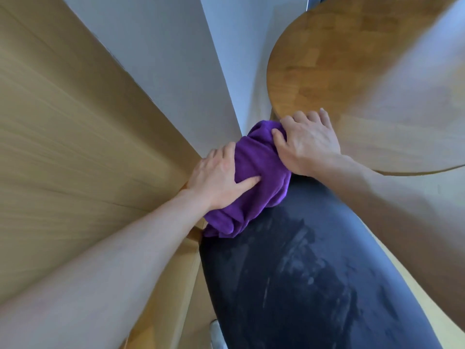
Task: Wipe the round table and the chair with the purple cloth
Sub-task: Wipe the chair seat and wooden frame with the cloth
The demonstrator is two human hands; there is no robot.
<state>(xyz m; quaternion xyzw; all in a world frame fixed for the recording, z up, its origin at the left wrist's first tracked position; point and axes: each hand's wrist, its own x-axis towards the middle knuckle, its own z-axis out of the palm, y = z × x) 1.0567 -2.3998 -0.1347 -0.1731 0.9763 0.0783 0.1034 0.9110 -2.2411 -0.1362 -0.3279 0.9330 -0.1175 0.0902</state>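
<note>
Purple cloth bunched on far end of dark chair seat, just near round table edge. Left hand and right hand grip cloth, fingers curled. Streaks remain nearer: press flat, overlap strokes.

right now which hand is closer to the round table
Right. The right hand grips the far end of the purple cloth right at the edge of the round table; the left hand presses the cloth's near side, farther away.

Both hands pressing purple cloth — dark chair
</note>
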